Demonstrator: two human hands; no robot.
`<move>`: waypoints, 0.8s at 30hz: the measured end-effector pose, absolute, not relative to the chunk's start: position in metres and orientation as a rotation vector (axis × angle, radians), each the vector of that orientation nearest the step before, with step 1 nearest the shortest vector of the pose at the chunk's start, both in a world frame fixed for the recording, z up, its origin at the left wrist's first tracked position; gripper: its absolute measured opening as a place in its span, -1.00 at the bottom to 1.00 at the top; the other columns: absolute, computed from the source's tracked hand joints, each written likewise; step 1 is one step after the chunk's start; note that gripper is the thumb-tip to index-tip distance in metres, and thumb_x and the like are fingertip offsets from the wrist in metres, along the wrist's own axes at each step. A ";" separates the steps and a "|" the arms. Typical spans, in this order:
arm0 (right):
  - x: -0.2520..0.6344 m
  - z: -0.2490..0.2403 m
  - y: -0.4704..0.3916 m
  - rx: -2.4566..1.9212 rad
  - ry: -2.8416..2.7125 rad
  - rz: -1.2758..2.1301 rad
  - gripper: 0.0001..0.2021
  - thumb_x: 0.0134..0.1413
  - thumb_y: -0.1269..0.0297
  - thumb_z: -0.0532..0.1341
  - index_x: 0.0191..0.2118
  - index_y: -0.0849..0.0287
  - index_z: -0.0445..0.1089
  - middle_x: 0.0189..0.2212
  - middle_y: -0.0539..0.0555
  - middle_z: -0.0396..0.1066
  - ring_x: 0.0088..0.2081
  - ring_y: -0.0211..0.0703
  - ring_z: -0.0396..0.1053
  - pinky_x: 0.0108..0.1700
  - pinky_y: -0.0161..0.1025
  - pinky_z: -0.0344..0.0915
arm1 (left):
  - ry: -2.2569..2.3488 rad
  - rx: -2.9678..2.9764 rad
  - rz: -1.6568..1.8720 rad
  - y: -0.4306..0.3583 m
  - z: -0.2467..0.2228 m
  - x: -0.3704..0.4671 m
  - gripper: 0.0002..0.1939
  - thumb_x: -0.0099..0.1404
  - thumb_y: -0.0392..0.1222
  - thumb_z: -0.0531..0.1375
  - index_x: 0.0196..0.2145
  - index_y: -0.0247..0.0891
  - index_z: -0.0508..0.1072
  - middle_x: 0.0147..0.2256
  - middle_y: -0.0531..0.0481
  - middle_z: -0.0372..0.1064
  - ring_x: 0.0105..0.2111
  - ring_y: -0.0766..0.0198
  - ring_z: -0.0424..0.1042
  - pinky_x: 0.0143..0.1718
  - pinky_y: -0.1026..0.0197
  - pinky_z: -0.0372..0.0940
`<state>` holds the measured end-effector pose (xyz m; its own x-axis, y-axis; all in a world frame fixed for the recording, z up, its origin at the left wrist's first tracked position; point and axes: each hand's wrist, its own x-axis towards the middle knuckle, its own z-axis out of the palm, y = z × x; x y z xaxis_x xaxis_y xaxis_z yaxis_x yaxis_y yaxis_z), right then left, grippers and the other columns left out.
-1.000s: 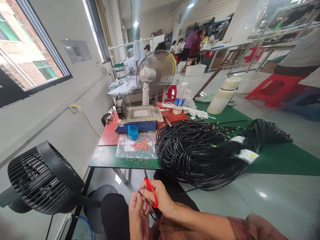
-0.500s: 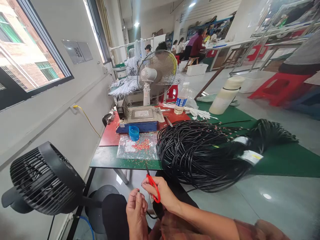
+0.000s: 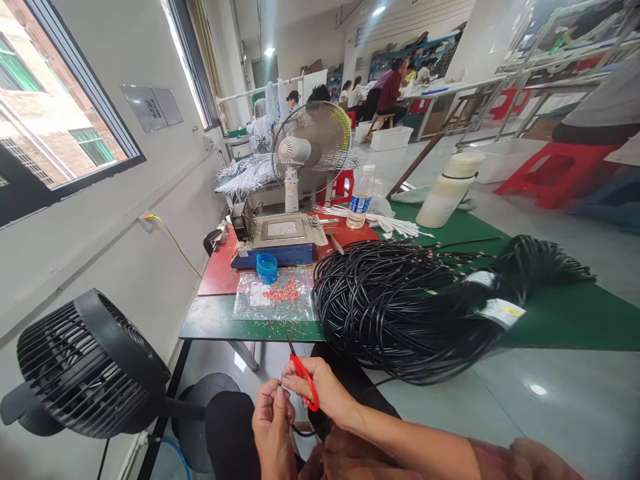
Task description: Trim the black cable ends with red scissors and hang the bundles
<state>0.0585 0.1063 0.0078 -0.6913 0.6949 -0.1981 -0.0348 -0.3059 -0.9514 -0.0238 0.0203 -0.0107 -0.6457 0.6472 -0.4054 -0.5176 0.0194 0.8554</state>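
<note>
Red-handled scissors (image 3: 306, 381) are held in my right hand (image 3: 325, 390), their dark blades pointing up and away toward the table edge. The fingertips of that hand touch those of my left hand (image 3: 273, 420), which pinches the end of a black cable (image 3: 304, 433) running down between my hands. The cable's tip is mostly hidden by my fingers. Beyond the hands, a clear plastic bag (image 3: 245, 308) with small red and yellow bits (image 3: 283, 291) lies on the green table. To its right a large coil of black cables (image 3: 390, 300) hangs partly over the edge.
A blue cup (image 3: 267, 268) stands before a blue device with a metal plate (image 3: 285, 230). Behind are a white fan (image 3: 295, 150), a bottle (image 3: 359, 200) and a cream flask (image 3: 447, 193). A black fan (image 3: 95, 367) stands at left. People sit further back.
My right hand has moved slightly left with the scissors, and its fingertips now meet my left hand's at the cable end. The view has shifted slightly.
</note>
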 end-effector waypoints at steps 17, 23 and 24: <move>0.064 0.008 0.107 -0.866 -1.488 1.968 -0.54 -0.16 -0.10 0.26 -0.34 0.28 0.45 -0.67 -0.08 0.16 -0.63 -0.37 0.05 -0.58 -0.39 0.00 | 1.782 0.417 1.665 0.018 -0.011 -0.026 -0.58 -0.08 0.05 0.28 -0.30 -0.27 0.52 -0.53 0.03 0.35 -0.50 0.34 0.28 -0.50 0.28 0.19; 0.062 0.007 0.107 -0.896 -1.524 1.939 -0.59 -0.14 -0.04 0.27 -0.38 0.29 0.45 -0.69 -0.08 0.14 -0.61 -0.37 0.02 -0.57 -0.39 -0.05 | 1.966 0.669 1.647 0.018 -0.010 -0.023 -0.69 0.02 0.02 0.21 -0.30 -0.18 0.52 -0.38 -0.02 0.40 -0.33 0.28 0.34 -0.32 0.29 0.23; 0.062 0.007 0.107 -0.906 -1.537 1.916 -0.60 -0.15 -0.03 0.27 -0.39 0.29 0.46 -0.68 -0.07 0.15 -0.60 -0.37 0.02 -0.56 -0.40 -0.05 | 1.978 0.692 1.650 0.018 -0.010 -0.022 -0.70 0.04 0.02 0.20 -0.30 -0.18 0.51 -0.39 -0.02 0.39 -0.32 0.28 0.34 -0.30 0.29 0.23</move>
